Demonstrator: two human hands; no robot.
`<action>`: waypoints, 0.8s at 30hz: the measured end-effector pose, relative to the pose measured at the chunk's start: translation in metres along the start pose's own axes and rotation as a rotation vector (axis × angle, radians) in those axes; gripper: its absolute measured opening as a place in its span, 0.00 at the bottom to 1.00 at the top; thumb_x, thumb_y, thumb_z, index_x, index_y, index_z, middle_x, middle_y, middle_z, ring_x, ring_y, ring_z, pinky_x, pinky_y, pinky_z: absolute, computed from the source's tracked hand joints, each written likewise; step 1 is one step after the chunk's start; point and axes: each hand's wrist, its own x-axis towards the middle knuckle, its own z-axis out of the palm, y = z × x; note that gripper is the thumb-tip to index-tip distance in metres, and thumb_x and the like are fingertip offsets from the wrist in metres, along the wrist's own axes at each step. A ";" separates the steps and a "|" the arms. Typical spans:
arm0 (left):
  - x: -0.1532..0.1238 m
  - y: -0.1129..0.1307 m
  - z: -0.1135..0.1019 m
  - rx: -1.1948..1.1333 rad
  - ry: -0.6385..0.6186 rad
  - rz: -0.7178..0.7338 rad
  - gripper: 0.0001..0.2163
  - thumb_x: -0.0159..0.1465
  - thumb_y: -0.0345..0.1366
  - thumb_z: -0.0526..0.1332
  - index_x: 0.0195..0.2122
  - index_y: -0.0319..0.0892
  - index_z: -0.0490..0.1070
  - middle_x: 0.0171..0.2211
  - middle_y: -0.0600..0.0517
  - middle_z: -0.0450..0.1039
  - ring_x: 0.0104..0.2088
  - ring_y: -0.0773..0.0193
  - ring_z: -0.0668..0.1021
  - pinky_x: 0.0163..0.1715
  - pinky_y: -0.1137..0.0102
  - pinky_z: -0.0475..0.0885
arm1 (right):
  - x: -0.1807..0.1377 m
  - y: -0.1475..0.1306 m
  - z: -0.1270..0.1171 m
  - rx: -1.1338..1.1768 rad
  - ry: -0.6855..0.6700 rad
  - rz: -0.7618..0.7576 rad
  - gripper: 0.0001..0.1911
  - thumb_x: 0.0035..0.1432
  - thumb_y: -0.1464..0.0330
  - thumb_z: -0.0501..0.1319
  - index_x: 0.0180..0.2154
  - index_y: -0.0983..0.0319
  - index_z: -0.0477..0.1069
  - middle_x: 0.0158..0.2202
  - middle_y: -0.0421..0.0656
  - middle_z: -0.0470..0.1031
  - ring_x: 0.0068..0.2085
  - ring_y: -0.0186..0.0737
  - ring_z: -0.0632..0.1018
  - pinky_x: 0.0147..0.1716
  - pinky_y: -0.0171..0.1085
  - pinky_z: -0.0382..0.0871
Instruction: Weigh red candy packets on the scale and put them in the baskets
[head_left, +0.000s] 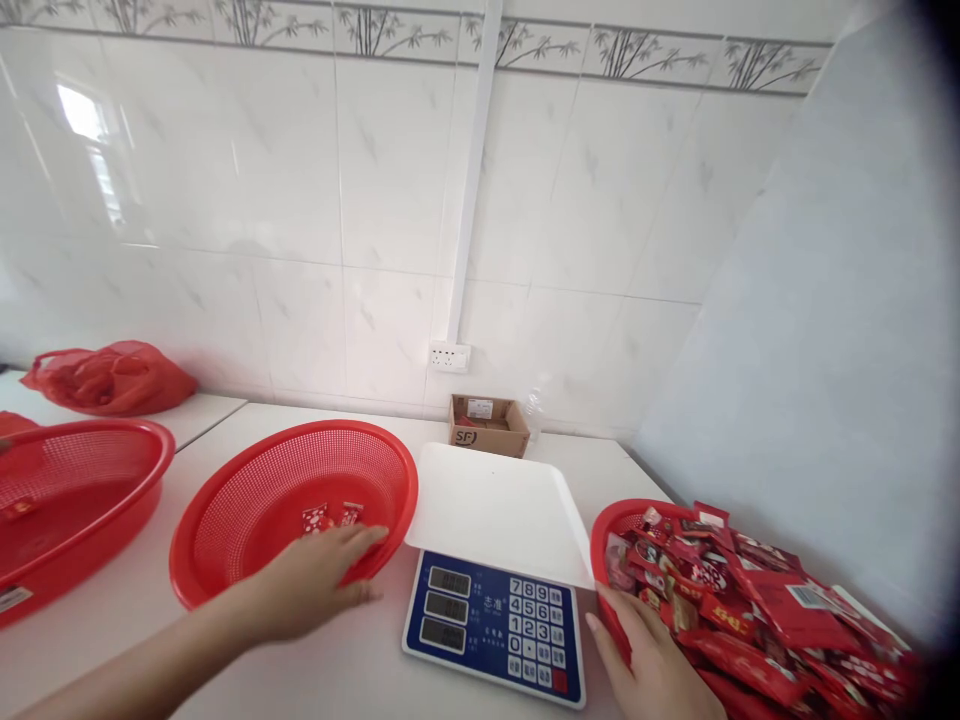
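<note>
Left hand: fingers extended, no held object visible, over near-right rim of red sieve basket; snack packets inside. Right hand: fingers bent at heaped basket; grip unclear. Digital scale between.

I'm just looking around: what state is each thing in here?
Middle basket: upright, few small packets inside
Right basket: heaped with red packets
Left basket: upright, partly out of view
Scale: upright, display unreadable
Cardboard box: open-topped
Red mesh bag: slumped
Left hand: open, by middle basket
Right hand: at right basket's rim, grip unclear
</note>
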 end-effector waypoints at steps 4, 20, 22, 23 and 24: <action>-0.009 0.002 0.034 0.093 -0.002 -0.070 0.30 0.63 0.43 0.55 0.66 0.54 0.48 0.54 0.47 0.71 0.48 0.49 0.77 0.45 0.57 0.71 | 0.001 0.014 0.020 -0.027 0.100 -0.027 0.26 0.62 0.54 0.43 0.50 0.57 0.71 0.53 0.45 0.73 0.48 0.44 0.77 0.40 0.39 0.75; 0.049 -0.028 0.008 0.016 0.346 0.152 0.19 0.66 0.44 0.53 0.57 0.46 0.66 0.57 0.46 0.68 0.57 0.49 0.69 0.54 0.52 0.66 | 0.001 -0.004 0.002 -0.057 0.031 0.080 0.29 0.60 0.52 0.41 0.49 0.58 0.71 0.53 0.46 0.72 0.47 0.47 0.77 0.37 0.42 0.76; 0.061 -0.008 0.010 -0.043 0.409 0.276 0.18 0.67 0.40 0.53 0.56 0.45 0.66 0.56 0.46 0.69 0.56 0.52 0.70 0.54 0.54 0.66 | 0.002 -0.003 0.003 -0.052 0.026 0.099 0.29 0.59 0.51 0.41 0.49 0.57 0.71 0.53 0.46 0.72 0.48 0.47 0.77 0.36 0.42 0.76; 0.067 0.002 0.011 -0.068 0.434 0.337 0.17 0.67 0.38 0.53 0.56 0.45 0.66 0.56 0.46 0.69 0.56 0.54 0.70 0.54 0.55 0.67 | 0.002 -0.003 0.004 -0.048 0.021 0.107 0.29 0.59 0.51 0.42 0.49 0.57 0.71 0.53 0.46 0.72 0.48 0.47 0.77 0.37 0.42 0.76; 0.072 0.013 0.012 -0.088 0.452 0.396 0.17 0.67 0.38 0.53 0.56 0.46 0.66 0.56 0.46 0.69 0.56 0.54 0.70 0.54 0.56 0.67 | 0.002 -0.002 0.004 -0.044 0.014 0.117 0.29 0.59 0.51 0.42 0.49 0.56 0.71 0.54 0.45 0.72 0.49 0.47 0.76 0.37 0.41 0.75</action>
